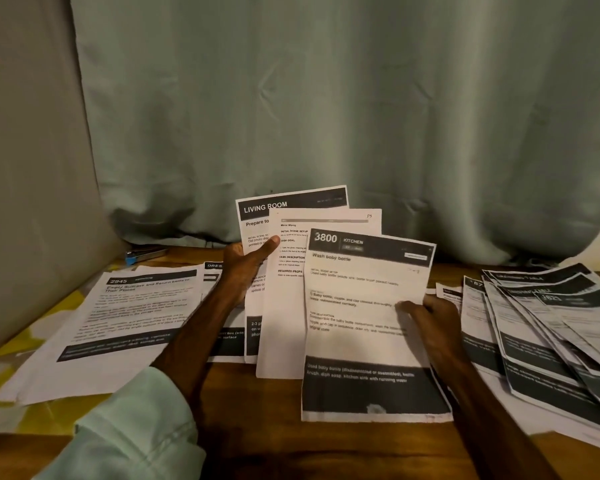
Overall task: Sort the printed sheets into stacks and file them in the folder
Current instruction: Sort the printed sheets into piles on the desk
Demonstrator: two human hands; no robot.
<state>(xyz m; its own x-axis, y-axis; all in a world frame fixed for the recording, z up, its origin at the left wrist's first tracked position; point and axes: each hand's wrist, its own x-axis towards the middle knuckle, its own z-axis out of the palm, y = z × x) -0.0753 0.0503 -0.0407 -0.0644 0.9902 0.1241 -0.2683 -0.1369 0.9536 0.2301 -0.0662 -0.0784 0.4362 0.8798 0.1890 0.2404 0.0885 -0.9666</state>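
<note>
While the left hand (248, 268) grips a fan of two papers at mid-frame, the Living Room sheet (291, 206) and a plainer sheet (326, 225), the right hand (433, 317) pinches the Kitchen sheet (368, 306) by its right edge only. Held so thinly, I'd say it could sag, crease or slip free. The splayed pile (551, 323) at the right of the frame lies just beside that wrist; a careless brush might scatter it across the tabletop (257, 417). Dropping it on the left stack (136, 313) risks a mis-sort. I can't make out any folder.
</note>
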